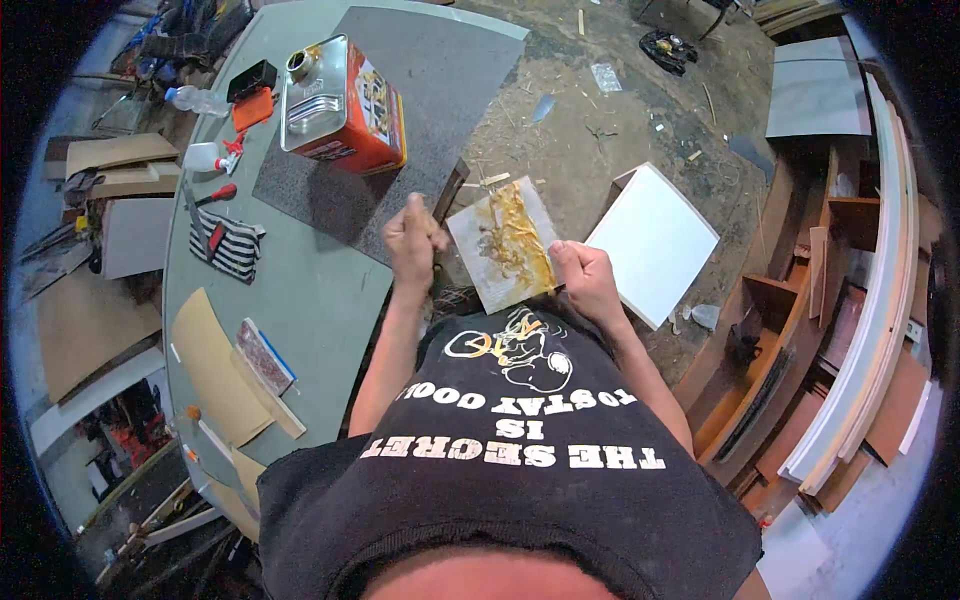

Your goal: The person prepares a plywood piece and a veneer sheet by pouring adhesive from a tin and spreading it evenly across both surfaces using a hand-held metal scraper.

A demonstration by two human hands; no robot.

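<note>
My right hand (588, 278) grips the right edge of a small whitish square panel (478, 262), thumb on its face. The panel is held tilted in front of my shirt, with uneven amber glue-like smears (522, 240) across its middle and right side. Left of the panel, my left hand (412, 240) is closed with the thumb up, over the table's edge. What its fingers hold, if anything, is hidden; a dark brown strip (450, 190) shows just beyond it. Farther off, a rectangular metal can (345, 105) with red sides and an uncapped, amber-stained neck stands on a dark grey sheet (440, 70).
On the green table (335, 310) lie a striped pouch (228, 245), a red-handled screwdriver (218, 192), a spray bottle (205, 157), a sanding block (264, 358) and a curved tan sheet (215, 370). A white panel (655, 245) stands right; wooden cabinet frames (765, 340) line the far right. Debris litters the floor.
</note>
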